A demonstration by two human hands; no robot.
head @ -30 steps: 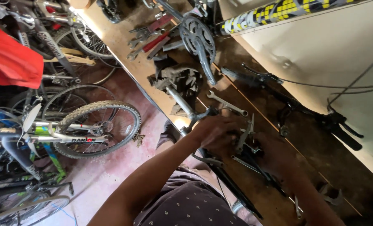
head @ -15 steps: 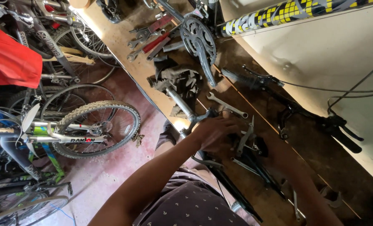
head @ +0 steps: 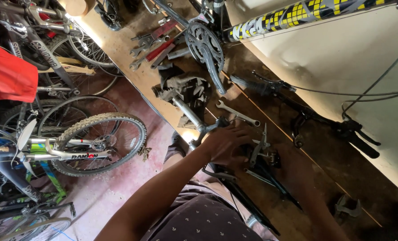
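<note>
My left hand [head: 228,143] is closed over a black bicycle part [head: 257,172] lying on the wooden workbench [head: 132,67]. A silver brake piece [head: 262,149] sticks up from that part just right of my fingers. My right hand [head: 292,166] lies in deep shadow against the same part, and its fingers cannot be made out. A silver combination wrench [head: 237,114] lies just beyond my left hand. A metal tube [head: 187,114] runs from a dark rag [head: 185,87] toward my left wrist.
A crankset [head: 205,42] hangs from a yellow-chequered bike frame [head: 297,15] at the bench's far end, beside several red-handled tools [head: 156,40]. Black handlebars [head: 306,114] with cables lie to the right. Bicycles and a knobby wheel [head: 98,143] crowd the floor on the left.
My hands stay together on the black part and have shifted only slightly. The view has drifted a little.
</note>
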